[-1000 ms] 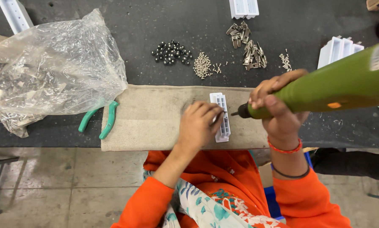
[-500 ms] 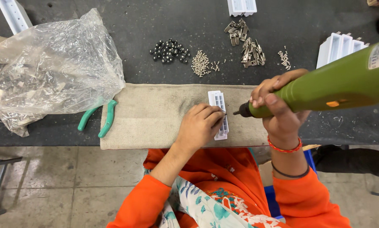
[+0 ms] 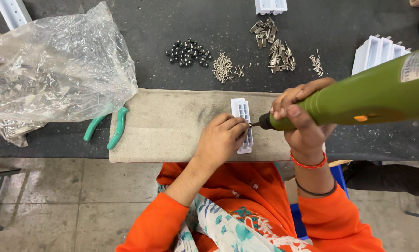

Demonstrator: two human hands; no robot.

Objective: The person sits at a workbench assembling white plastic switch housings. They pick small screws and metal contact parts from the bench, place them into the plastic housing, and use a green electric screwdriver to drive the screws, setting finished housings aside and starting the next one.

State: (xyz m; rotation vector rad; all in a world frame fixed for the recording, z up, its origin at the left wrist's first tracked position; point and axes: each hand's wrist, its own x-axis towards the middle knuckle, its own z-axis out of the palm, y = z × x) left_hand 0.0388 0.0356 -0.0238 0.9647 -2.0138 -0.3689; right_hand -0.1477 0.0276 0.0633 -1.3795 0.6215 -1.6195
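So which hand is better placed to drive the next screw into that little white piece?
The right hand, probably: it grips the green power screwdriver, tip at the white plastic part. The left hand steadies that part.

The changes over the last second are small. The white plastic part (image 3: 243,125) has turned a little on the beige cloth (image 3: 172,126): a second ago it lay slightly slanted, and now it lies nearly straight, its long side running from far to near. The left hand (image 3: 220,140) has shifted slightly right over the part's near half, its fingers (image 3: 235,125) now curled close against the tool's tip. The green power screwdriver (image 3: 359,98), in the grip of the right hand (image 3: 303,119), has drawn in with its dark nose now just beside those fingertips at the part's right edge, where earlier a small gap showed between them.
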